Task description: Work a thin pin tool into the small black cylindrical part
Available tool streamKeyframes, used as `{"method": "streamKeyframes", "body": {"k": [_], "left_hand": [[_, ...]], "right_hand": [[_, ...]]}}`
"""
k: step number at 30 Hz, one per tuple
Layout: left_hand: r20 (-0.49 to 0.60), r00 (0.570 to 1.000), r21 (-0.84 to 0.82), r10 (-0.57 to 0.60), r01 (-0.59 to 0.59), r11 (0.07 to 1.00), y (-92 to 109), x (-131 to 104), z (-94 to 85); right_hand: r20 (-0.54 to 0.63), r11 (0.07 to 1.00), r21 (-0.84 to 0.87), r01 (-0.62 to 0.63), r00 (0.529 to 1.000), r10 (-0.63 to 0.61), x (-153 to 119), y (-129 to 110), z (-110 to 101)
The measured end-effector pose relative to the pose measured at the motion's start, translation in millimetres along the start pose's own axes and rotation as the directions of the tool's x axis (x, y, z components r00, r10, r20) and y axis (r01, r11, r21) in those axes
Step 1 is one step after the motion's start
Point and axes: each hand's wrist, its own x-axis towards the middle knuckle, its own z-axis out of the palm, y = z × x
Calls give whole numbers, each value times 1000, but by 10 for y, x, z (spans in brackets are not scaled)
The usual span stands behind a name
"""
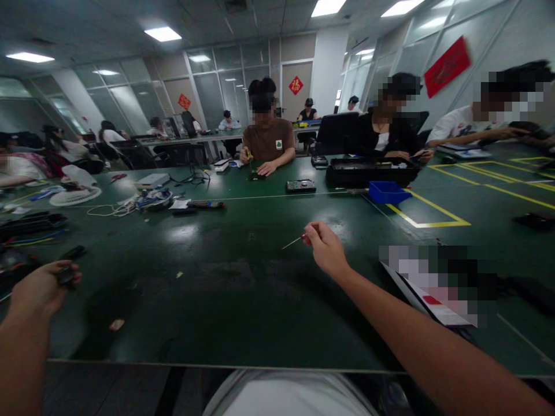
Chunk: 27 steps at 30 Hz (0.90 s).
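Note:
My right hand [327, 247] is closed around a thin screwdriver [293, 242], held above the middle of the green table. Its slim metal shaft points down to the left, and a bit of red shows at the fingers. At the far left, my left hand [37, 292] grips a small dark object [66, 275], too blurred to name. Just beyond that hand lies a black-handled item [73, 252]. A small pale scrap [117, 325] sits on the tabletop to the right of my left hand.
Across the green table [243, 312], a co-worker in a brown shirt [269, 141] handles a small part. Near the centre lies a circuit board unit [300, 185]. A blue bin [389, 192] stands by a black casing [368, 172]. Cables and tools [154, 199] lie left; a tablet-like panel [451, 312] lies right.

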Motion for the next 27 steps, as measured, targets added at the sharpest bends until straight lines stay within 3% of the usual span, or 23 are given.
{"method": "streamKeyframes", "body": {"k": [7, 17, 25, 27], "left_hand": [[53, 998, -44, -37, 40, 998, -90, 245, -53], [60, 998, -19, -33, 34, 999, -109, 328, -68], [63, 998, 11, 0, 0, 1000, -168, 435, -116], [69, 996, 28, 52, -54, 998, -178, 446, -132]], "right_hand": [[16, 1000, 10, 7, 1000, -7, -2, 21, 3], [34, 1000, 23, -4, 999, 4, -6, -13, 1], [51, 999, 25, -20, 999, 19, -16, -10, 1], [52, 999, 30, -22, 998, 20, -15, -6, 5]]}}
